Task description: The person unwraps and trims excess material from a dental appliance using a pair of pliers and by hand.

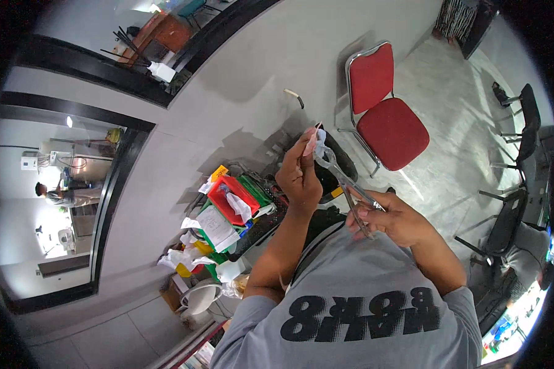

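Note:
My left hand (300, 175) pinches a small pink item (310, 141) with a thin pale loop at its top; exactly what it is, I cannot make out. My right hand (385, 218) grips a long metal hand tool (354, 190), apparently scissors or tongs. The tool's far end reaches the pink item beside my left fingers, with some light, translucent material (322, 147) there. Behind them sits a dark bag or bin (341, 163), partly hidden by my hands.
A red chair (393, 132) stands ahead, dark chairs (505, 221) along the right. At left are a red tray (231, 194), green trays, papers (212, 227) and white bins (200, 298). A person (55, 195) shows through the left window. Another seated person (526, 258) is at right.

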{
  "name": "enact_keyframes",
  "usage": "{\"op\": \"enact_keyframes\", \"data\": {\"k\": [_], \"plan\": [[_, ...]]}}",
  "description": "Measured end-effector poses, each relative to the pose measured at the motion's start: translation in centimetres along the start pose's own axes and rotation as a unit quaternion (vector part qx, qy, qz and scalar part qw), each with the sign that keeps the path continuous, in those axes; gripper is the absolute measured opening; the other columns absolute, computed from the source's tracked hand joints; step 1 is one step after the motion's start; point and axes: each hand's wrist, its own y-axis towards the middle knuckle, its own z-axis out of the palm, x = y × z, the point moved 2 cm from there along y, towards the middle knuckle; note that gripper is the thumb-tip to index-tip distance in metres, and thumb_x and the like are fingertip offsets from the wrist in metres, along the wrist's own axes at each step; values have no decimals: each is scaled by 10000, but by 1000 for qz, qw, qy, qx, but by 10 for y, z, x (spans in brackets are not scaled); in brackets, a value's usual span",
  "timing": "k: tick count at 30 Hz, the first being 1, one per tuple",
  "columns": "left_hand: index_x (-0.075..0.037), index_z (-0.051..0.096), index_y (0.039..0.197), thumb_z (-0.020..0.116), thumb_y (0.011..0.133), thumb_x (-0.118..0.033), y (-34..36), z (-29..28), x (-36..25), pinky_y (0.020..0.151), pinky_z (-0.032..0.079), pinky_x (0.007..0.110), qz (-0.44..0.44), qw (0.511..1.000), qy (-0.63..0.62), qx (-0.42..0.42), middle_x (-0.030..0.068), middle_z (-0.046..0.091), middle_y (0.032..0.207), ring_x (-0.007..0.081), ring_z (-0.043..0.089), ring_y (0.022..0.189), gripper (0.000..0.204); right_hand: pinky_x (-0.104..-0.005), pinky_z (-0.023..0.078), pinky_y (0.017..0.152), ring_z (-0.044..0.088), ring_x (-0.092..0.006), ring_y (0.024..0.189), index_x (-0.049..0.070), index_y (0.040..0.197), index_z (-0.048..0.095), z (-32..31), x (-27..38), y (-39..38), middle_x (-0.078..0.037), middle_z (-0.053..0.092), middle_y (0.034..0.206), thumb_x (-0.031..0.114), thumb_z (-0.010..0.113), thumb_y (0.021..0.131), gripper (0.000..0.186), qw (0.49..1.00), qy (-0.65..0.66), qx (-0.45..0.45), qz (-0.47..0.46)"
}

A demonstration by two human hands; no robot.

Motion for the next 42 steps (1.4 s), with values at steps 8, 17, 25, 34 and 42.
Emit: {"op": "enact_keyframes", "data": {"k": [8, 17, 25, 34, 42], "plan": [[6, 664, 1132, 565, 963, -16, 11, -5, -2, 943, 505, 389, 157, 978, 130, 45, 154, 702, 1157, 314, 671, 1101, 197, -341, 557, 747, 638, -208, 937, 91, 1454, 457, -4, 4, -3, -100, 644, 995, 190, 577, 995, 485, 999, 41, 19, 23], [28, 655, 1128, 567, 955, -12, 10, -2, 4, 934, 505, 398, 188, 965, 181, 18, 162, 701, 1152, 327, 674, 1094, 198, -233, 327, 488, 398, -63, 599, 54, 1225, 592, 7, 7, 2, 38, 420, 703, 227, 557, 1019, 272, 993, 94, 12, 75], [46, 642, 1159, 533, 991, -31, 0, -3, 10, 933, 507, 356, 70, 990, 125, 14, 164, 697, 1160, 272, 674, 1090, 214, -222, 312, 461, 346, -57, 504, 12, 1145, 609, 10, 6, 7, 61, 403, 652, 285, 555, 1027, 302, 996, 41, -15, 80], [71, 622, 1156, 515, 1022, -104, -1, -7, 13, 1002, 471, 352, -21, 1000, -15, 2, 186, 682, 1187, 227, 652, 1104, 245, -290, 477, 854, 611, -126, 995, 23, 1344, 541, 6, -6, 13, -96, 695, 1066, 282, 551, 1026, 410, 995, -102, 7, -9], [51, 611, 1203, 527, 1020, -96, 1, -6, 9, 985, 480, 332, 13, 986, -169, 8, 173, 679, 1186, 204, 645, 1104, 250, -348, 522, 866, 644, -223, 1079, 106, 1483, 426, 15, 11, -1, -130, 674, 1122, 271, 573, 1012, 521, 996, 61, 52, 50]]}}
